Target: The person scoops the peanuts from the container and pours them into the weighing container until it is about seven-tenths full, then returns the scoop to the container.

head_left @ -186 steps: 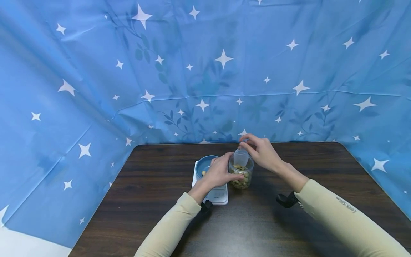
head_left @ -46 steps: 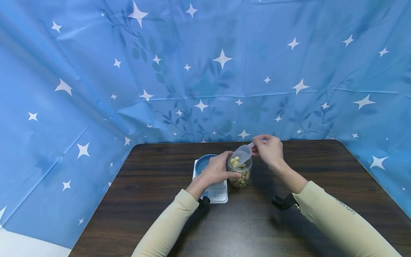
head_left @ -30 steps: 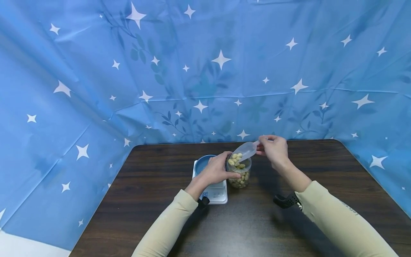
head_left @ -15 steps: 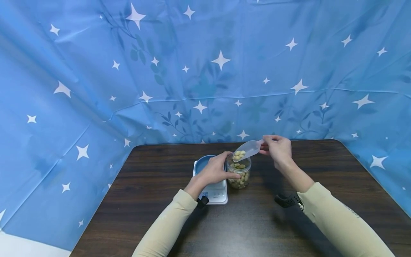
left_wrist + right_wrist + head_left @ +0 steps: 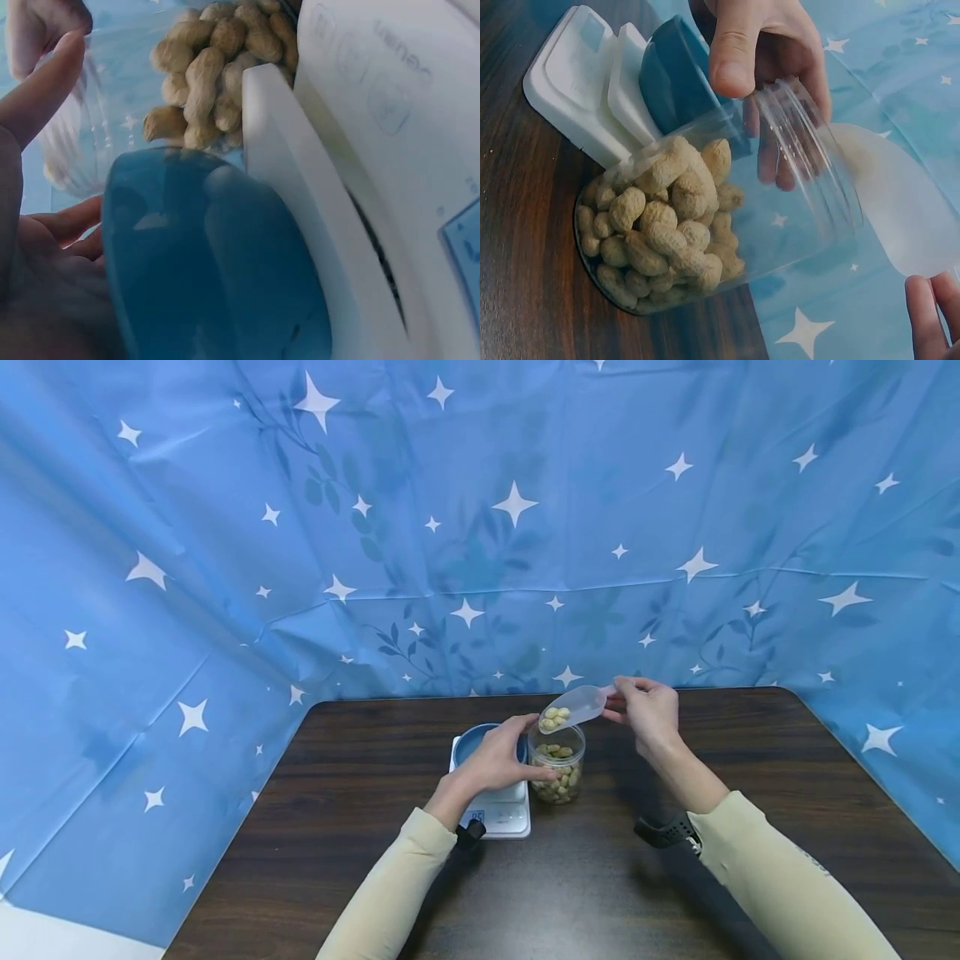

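Observation:
My left hand (image 5: 501, 758) holds the clear jar (image 5: 787, 232) near its rim, thumb on the near side and fingers behind it. Shelled-on peanuts (image 5: 667, 232) fill the lower part of the upright jar. Between the right hand's (image 5: 649, 714) thumb and fingers is the handle of a translucent scoop (image 5: 587, 702). The scoop tilts down to the left over the jar's mouth, with a few peanuts (image 5: 556, 717) near its tip. A blue bowl (image 5: 679, 75) sits on a white kitchen scale (image 5: 504, 820), left of the jar and partly hidden by the left hand.
The scale and jar stand close together on a dark wood table (image 5: 360, 793). A blue star-patterned cloth (image 5: 480, 543) hangs behind the table and along its sides. Dark wrist straps (image 5: 663, 832) sit below both hands.
The scoop, dipped upright in the jar earlier, has come up and tilted, carrying peanuts. Lately it shifted slightly left. The left hand stays at the jar.

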`<move>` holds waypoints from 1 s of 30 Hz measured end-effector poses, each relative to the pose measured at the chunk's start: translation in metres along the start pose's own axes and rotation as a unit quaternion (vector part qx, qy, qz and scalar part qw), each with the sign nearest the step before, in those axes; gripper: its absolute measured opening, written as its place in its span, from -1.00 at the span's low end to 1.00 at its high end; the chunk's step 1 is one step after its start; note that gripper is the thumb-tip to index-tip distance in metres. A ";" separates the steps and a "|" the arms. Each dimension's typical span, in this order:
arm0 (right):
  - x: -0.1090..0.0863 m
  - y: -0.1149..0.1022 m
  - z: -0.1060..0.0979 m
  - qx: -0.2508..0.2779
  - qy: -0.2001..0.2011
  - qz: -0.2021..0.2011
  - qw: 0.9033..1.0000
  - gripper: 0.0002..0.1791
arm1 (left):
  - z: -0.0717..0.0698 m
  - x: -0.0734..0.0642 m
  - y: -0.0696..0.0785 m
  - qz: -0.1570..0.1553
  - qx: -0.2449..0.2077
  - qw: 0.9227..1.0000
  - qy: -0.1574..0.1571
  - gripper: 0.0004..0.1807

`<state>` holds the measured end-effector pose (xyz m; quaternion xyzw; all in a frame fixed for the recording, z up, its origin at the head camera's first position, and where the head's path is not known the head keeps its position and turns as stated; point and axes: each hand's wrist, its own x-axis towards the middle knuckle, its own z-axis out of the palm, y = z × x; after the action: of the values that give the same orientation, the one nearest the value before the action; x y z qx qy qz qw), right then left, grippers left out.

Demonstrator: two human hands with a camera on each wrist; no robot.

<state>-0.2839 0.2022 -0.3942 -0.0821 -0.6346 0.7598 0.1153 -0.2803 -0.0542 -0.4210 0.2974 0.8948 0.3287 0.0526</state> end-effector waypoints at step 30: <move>0.000 0.006 0.060 -0.068 -0.014 -0.022 0.997 -0.62 | -0.045 -0.047 -0.049 -0.133 -0.011 0.990 -0.052 0.34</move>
<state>-0.3002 0.1443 -0.3896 -0.0653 -0.6880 0.7133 0.1168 -0.2792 -0.1352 -0.4211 0.1916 0.9189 0.3128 0.1452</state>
